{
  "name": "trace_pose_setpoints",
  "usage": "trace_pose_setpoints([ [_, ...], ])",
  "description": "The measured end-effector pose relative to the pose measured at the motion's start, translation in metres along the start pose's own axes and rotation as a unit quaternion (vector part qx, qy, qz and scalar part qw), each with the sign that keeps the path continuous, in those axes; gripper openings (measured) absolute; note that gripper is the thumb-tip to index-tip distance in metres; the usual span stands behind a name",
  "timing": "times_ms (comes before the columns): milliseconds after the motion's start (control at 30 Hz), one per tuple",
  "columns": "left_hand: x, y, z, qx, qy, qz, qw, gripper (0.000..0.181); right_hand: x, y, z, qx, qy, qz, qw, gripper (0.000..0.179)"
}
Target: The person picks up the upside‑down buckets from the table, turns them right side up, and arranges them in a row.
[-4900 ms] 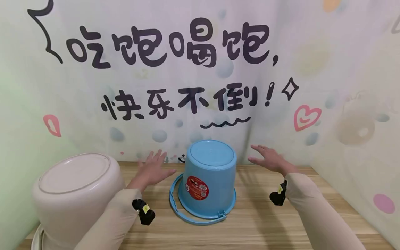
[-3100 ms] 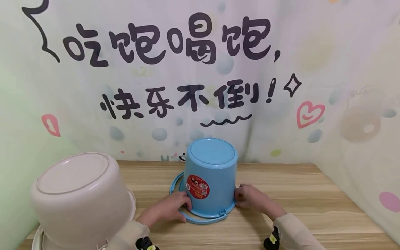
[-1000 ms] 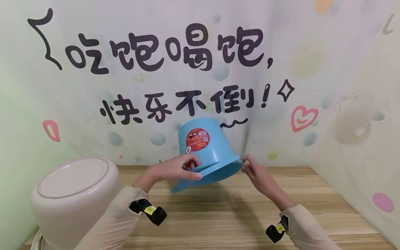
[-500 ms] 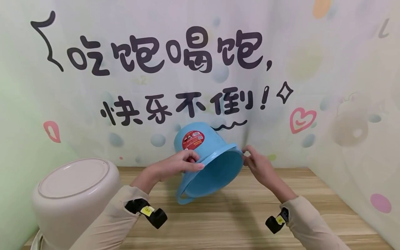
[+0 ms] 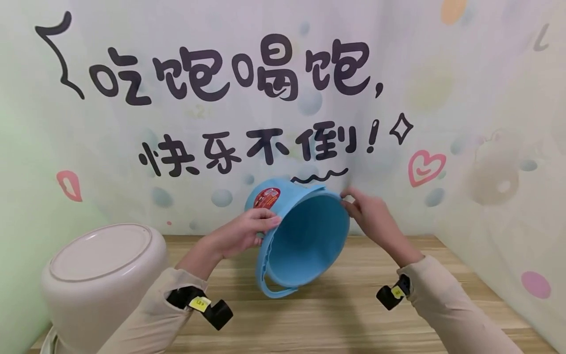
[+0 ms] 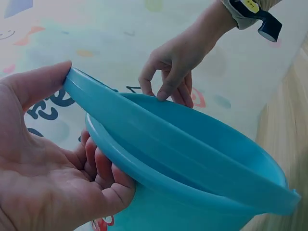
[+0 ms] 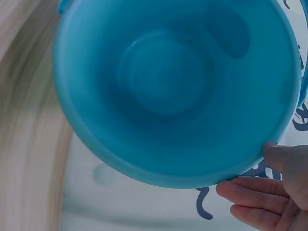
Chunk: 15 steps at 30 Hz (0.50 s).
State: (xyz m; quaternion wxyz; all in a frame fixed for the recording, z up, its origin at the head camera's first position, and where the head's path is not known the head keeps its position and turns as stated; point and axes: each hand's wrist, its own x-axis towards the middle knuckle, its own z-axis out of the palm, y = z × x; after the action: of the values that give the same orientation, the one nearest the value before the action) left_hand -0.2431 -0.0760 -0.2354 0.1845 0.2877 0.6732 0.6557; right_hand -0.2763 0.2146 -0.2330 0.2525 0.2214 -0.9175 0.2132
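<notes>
A light blue plastic bucket is held tilted on its side above the table, its mouth facing me. My left hand grips it at the left; in the left wrist view the thumb lies on the blue handle and the curled fingers are under the rim. My right hand pinches the upper right of the rim, thumb inside and fingers outside. The bucket's inside shows nothing in it. A red round sticker on its wall is partly covered by the left hand.
A larger beige-pink bucket stands upside down at the left, beside my left forearm. The wood-grain table ends at a printed cloth wall behind. Another wall rises along the right.
Both hands took hold of the upside-down blue bucket at its rim and lifted it off the table. Its mouth has since turned from down towards me, and the right hand has risen.
</notes>
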Motion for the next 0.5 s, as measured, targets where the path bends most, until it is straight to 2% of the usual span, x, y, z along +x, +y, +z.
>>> trace_pose_setpoints([
  [233, -0.005, -0.007, -0.001, -0.054, -0.002, 0.021, 0.9983, 0.054, 0.013, -0.003, -0.008, 0.002, 0.002, 0.005, 1.0000, 0.013],
  [300, -0.007, -0.010, -0.001, -0.078, -0.003, 0.029, 0.9965, 0.051, 0.017, -0.003, -0.009, 0.007, -0.005, 0.008, 0.9999, 0.013],
  [433, -0.008, -0.016, -0.003, -0.131, -0.015, 0.048, 0.9901, 0.032, 0.023, -0.002, -0.011, 0.021, -0.012, 0.011, 0.9997, 0.014],
  [500, -0.008, -0.018, -0.004, -0.157, -0.017, 0.055, 0.9859, 0.031, 0.026, -0.001, -0.011, 0.027, -0.011, 0.008, 0.9995, 0.015],
])
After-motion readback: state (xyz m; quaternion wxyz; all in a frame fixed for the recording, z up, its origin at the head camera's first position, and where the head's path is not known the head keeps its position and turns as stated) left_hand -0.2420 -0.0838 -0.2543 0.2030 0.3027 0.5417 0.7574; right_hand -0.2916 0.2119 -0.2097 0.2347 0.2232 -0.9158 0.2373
